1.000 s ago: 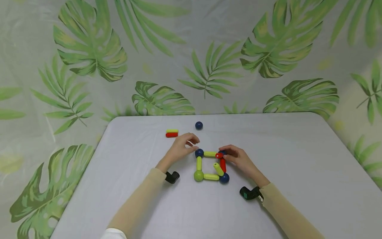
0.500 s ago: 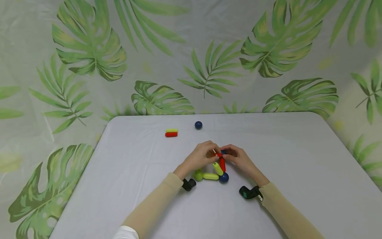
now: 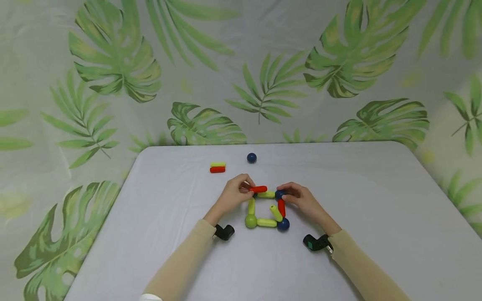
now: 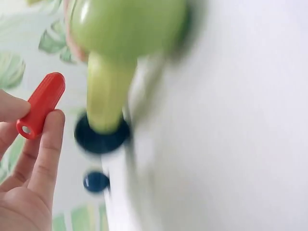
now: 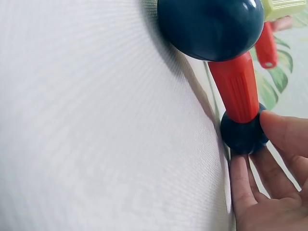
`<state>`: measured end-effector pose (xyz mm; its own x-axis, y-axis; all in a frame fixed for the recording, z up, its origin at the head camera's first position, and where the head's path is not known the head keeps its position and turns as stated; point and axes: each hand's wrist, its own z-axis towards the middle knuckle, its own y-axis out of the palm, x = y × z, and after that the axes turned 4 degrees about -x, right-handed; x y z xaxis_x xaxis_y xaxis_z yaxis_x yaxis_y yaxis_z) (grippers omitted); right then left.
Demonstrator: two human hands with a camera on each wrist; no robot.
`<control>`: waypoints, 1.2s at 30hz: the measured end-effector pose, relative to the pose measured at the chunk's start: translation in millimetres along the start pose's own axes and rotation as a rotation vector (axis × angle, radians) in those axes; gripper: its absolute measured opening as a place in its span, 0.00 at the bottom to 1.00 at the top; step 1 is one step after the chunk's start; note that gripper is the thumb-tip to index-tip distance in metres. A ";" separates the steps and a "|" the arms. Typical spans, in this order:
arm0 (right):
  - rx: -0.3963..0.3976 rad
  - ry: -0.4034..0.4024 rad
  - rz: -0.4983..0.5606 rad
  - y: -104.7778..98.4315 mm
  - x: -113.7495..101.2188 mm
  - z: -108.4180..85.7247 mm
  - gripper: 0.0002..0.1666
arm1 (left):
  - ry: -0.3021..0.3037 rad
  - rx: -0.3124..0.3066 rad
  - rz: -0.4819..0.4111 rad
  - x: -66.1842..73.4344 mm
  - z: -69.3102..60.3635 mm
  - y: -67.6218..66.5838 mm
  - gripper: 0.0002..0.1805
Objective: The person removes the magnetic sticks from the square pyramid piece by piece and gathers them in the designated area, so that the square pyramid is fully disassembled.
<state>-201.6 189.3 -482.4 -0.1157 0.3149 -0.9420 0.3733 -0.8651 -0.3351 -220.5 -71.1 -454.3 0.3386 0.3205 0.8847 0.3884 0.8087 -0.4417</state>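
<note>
My left hand (image 3: 232,193) pinches a loose red rod (image 3: 260,189) between thumb and fingers, above the far-left corner of a square of rods and balls. In the left wrist view that red rod (image 4: 44,102) tilts clear of the frame. My right hand (image 3: 304,204) grips the far-right blue ball (image 3: 279,195), thumb and fingers around it in the right wrist view. Another red rod (image 3: 281,208) joins it to the near-right blue ball (image 3: 283,225), from which a yellow-green rod (image 3: 276,213) sticks up. The near-left corner is a green ball (image 3: 251,221). My left fingers partly hide the far-left blue ball.
Towards the back of the white table (image 3: 180,200) lie a separate blue ball (image 3: 252,158) and, left of it, a yellow-green rod (image 3: 218,164) beside a red rod (image 3: 217,169). A leaf-patterned cloth (image 3: 263,83) hangs behind the table.
My left hand reached right to the red rod at the far-right ball, took it, and has come back left with it. My right hand has stayed on that ball.
</note>
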 end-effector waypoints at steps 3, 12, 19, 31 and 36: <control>-0.003 0.001 0.000 0.1 -1.0 -0.8 0.17 | -0.065 0.083 0.008 -9.1 -5.4 -17.9 0.10; 0.005 0.003 0.002 -1.6 -1.0 -1.0 0.17 | -0.249 0.334 0.061 -36.4 -10.4 -68.4 0.07; -0.010 -0.025 0.023 -2.1 0.7 -2.4 0.18 | -0.353 0.369 0.137 -50.5 -0.9 -86.9 0.07; -0.017 -0.027 0.023 0.4 0.4 -1.5 0.18 | -0.286 0.364 0.256 -48.7 5.4 -87.0 0.08; -0.011 -0.023 0.010 -1.4 0.4 -2.1 0.18 | -0.011 0.119 0.103 -21.2 -0.5 -64.8 0.11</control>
<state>-200.2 191.5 -482.3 -0.1332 0.2975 -0.9454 0.3844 -0.8637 -0.3259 -252.4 -130.5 -444.6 0.3617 0.4095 0.8375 0.2481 0.8237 -0.5099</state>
